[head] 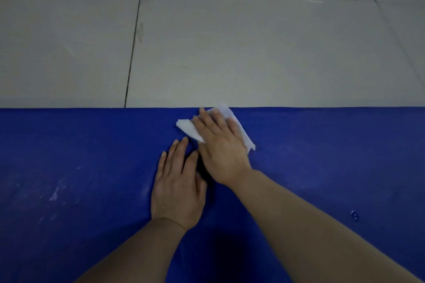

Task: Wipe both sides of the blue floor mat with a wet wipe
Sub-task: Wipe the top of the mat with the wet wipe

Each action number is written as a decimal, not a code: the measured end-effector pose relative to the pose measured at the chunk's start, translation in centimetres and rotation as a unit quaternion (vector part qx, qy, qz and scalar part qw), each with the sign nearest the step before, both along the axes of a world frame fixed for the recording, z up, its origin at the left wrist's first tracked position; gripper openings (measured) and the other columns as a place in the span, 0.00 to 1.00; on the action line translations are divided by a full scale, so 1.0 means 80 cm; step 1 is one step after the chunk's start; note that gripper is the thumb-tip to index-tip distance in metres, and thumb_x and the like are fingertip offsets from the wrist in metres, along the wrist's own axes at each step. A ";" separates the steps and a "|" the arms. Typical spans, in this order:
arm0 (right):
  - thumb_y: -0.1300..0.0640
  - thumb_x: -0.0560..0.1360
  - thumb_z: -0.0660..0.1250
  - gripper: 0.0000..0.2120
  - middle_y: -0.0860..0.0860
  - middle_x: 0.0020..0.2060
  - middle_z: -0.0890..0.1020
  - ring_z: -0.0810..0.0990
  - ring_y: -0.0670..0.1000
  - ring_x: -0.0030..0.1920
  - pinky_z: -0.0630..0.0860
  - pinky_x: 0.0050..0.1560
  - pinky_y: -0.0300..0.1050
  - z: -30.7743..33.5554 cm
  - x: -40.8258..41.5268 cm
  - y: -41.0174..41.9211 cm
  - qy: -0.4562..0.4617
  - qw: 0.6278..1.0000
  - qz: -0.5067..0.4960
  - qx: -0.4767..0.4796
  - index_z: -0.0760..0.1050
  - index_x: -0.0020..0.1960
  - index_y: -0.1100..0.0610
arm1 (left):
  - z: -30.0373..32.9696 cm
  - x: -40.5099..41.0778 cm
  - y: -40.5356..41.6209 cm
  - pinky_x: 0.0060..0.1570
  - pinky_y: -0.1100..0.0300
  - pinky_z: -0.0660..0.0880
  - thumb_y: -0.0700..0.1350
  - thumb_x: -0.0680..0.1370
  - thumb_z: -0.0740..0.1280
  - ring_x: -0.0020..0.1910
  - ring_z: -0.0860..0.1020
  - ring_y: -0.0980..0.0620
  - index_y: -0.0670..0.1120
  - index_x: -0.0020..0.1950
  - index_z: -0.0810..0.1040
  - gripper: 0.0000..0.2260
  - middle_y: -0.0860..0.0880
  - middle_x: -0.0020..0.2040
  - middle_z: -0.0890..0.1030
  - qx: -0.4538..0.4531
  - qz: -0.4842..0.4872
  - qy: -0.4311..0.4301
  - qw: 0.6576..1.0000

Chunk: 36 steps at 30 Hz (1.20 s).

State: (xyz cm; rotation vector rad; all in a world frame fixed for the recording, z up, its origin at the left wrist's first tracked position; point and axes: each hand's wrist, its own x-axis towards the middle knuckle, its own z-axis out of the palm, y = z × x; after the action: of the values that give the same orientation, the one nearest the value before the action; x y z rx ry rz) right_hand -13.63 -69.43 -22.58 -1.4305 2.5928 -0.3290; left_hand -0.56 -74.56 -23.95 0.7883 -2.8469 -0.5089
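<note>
on blue mat (pixel 322 179), right hand (pixel 222 151) flat on wipe (pixel 186 127), left hand (pixel 177 188) flat

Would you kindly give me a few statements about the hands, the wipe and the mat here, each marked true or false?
1. The right hand presses the white wet wipe flat against the blue mat. True.
2. The left hand holds the wipe. False: it rests flat on the mat, fingers straight, holding nothing.
3. The wipe lies near the mat's far edge. True.
4. The mat lies on carpet. False: it lies on a pale tiled floor.
5. Pale smudges show on the mat left of the hands. True.
</note>
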 end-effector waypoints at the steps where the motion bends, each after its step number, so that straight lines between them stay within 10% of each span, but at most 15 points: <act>1: 0.50 0.74 0.44 0.30 0.53 0.73 0.65 0.61 0.55 0.74 0.57 0.73 0.56 -0.001 -0.012 0.010 0.004 1.000 0.007 0.008 0.65 0.73 0.57 | 0.000 0.000 0.000 0.72 0.51 0.53 0.46 0.75 0.52 0.72 0.61 0.46 0.43 0.64 0.73 0.21 0.41 0.72 0.68 -0.002 0.000 0.001 1.000; 8: 0.57 0.78 0.45 0.27 0.58 0.75 0.58 0.56 0.58 0.75 0.57 0.73 0.53 0.001 -0.087 0.097 0.032 0.951 -0.299 0.076 0.57 0.75 0.64 | 0.002 -0.003 0.001 0.72 0.51 0.52 0.46 0.76 0.51 0.73 0.62 0.45 0.43 0.66 0.73 0.22 0.41 0.72 0.67 0.005 0.006 0.004 1.000; 11: 0.62 0.71 0.53 0.26 0.62 0.66 0.72 0.73 0.63 0.64 0.70 0.61 0.60 -0.007 -0.042 0.051 0.054 0.979 -0.195 0.004 0.69 0.67 0.67 | 0.003 -0.002 0.003 0.72 0.50 0.52 0.46 0.75 0.51 0.73 0.61 0.45 0.43 0.65 0.73 0.22 0.41 0.72 0.67 0.004 0.006 0.003 1.000; 16: 0.68 0.73 0.57 0.29 0.53 0.74 0.64 0.58 0.53 0.75 0.45 0.73 0.44 0.005 -0.023 0.020 -0.006 0.999 0.040 -0.006 0.64 0.73 0.57 | 0.004 -0.002 0.001 0.72 0.51 0.52 0.46 0.75 0.51 0.73 0.60 0.46 0.43 0.65 0.73 0.22 0.41 0.72 0.68 -0.004 0.001 -0.006 1.000; 23: 0.69 0.69 0.65 0.24 0.57 0.64 0.71 0.69 0.57 0.66 0.65 0.68 0.48 -0.005 -0.121 0.129 0.016 0.953 -0.300 0.028 0.69 0.65 0.62 | 0.003 -0.002 0.002 0.72 0.51 0.52 0.46 0.76 0.51 0.73 0.62 0.45 0.43 0.66 0.73 0.22 0.42 0.72 0.67 0.006 0.006 -0.005 1.000; 30: 0.57 0.73 0.45 0.30 0.55 0.71 0.68 0.64 0.58 0.72 0.59 0.73 0.55 -0.008 0.006 0.029 0.022 0.999 -0.025 -0.026 0.65 0.73 0.57 | 0.005 -0.002 0.001 0.73 0.52 0.50 0.47 0.75 0.51 0.73 0.60 0.45 0.43 0.66 0.73 0.23 0.41 0.73 0.67 0.003 0.003 -0.010 1.000; 36: 0.70 0.70 0.53 0.27 0.60 0.68 0.71 0.68 0.60 0.69 0.54 0.72 0.41 -0.005 -0.073 0.129 0.029 0.981 -0.184 -0.049 0.69 0.69 0.65 | 0.005 -0.003 0.002 0.72 0.52 0.51 0.46 0.76 0.51 0.73 0.62 0.45 0.43 0.66 0.73 0.22 0.42 0.73 0.67 0.005 0.007 -0.004 1.000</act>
State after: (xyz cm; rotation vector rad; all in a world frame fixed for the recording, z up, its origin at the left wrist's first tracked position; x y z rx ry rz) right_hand -19.51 -59.08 -23.00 -0.9891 2.9226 -0.4724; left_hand -0.83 -74.36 -23.56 0.8133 -2.8470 -0.5183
